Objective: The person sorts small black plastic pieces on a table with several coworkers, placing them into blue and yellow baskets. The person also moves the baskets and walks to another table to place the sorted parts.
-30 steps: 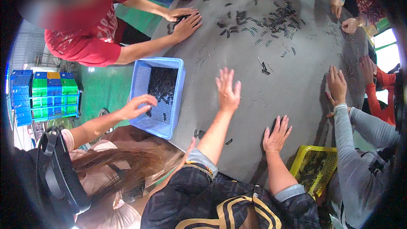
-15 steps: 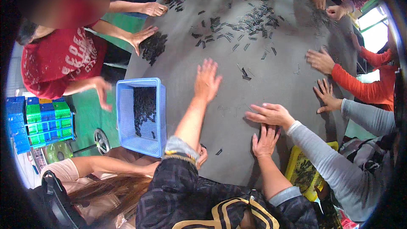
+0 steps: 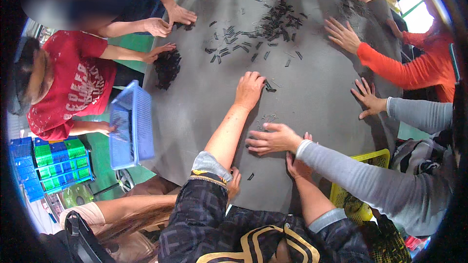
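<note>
At the far left, stacked blue and green plastic crates (image 3: 61, 163) stand on a green floor. Next, a co-worker in a red printed shirt (image 3: 80, 80) has a hand at the near side of a light-blue perforated plastic basket (image 3: 142, 131), which is tilted beside the edge of a broad, dark grey surface (image 3: 195, 112). On the surface's left side lies a dense pile of small black strip-like pieces (image 3: 167, 68), touched by another hand (image 3: 158, 52).

Toward the middle, the person's left hand (image 3: 249, 90) reaches forward on the surface, fingers together and bent down. Its grip is narrow, with the fingertips at a small cluster of black pieces (image 3: 269, 86); whether it holds one cannot be told. Nearer the body lies a single black strip (image 3: 251, 176). Thin silvery wire bits (image 3: 269, 118) lie near the left forearm, and a wide scatter of black pieces (image 3: 278, 22) covers the far middle.

Farther right, a co-worker's grey-sleeved hand (image 3: 275, 140) reaches across in front of the person's right hand (image 3: 300, 169). That hand is partly hidden, so its grip cannot be told. Beyond are an orange-sleeved hand (image 3: 345, 36), spread over the surface, and a yellow mesh plastic basket (image 3: 378, 157).
</note>
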`<state>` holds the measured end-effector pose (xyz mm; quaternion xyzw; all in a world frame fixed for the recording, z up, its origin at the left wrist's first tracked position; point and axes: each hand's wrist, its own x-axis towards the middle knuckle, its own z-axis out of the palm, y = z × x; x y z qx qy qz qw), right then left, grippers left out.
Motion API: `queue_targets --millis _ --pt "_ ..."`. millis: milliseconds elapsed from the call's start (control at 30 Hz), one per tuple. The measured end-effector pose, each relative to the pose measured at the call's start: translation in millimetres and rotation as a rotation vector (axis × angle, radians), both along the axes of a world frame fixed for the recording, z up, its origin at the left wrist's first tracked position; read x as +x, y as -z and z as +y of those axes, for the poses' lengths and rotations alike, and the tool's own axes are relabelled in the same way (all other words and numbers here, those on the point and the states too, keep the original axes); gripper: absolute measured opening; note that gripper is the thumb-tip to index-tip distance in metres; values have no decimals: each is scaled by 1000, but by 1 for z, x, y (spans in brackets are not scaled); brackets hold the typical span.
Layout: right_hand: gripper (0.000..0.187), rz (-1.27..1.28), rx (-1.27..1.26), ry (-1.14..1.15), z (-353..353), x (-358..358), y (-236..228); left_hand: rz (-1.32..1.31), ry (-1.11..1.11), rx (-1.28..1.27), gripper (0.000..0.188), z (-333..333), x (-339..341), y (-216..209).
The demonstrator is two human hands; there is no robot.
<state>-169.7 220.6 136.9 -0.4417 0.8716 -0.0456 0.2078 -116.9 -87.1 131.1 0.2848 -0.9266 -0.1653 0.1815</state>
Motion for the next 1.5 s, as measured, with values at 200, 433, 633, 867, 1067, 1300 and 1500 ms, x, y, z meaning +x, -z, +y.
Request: queue_targets --millis 200,433,633,867,1067,1300,1500 --pt "80 -191 215 122 -2 0 -4 -75 -210 181 14 3 28 -7" --pt "71 124 -205 -47 10 3 7 310 -412 950 19 -5 65 -30" --pt "71 119 -194 -34 9 2 4 110 -282 500 22 -6 42 -20" --pt "69 129 -184 -32 14 5 0 -4 -271 419 22 2 38 -15" --pt "68 143 -218 -29 15 2 -6 128 -281 853 19 13 56 -64" --pt "68 131 -204 -31 18 6 -10 388 -303 1075 34 12 73 -70" --pt "67 139 -167 -37 20 5 -5 199 -305 1067 41 17 70 -72"
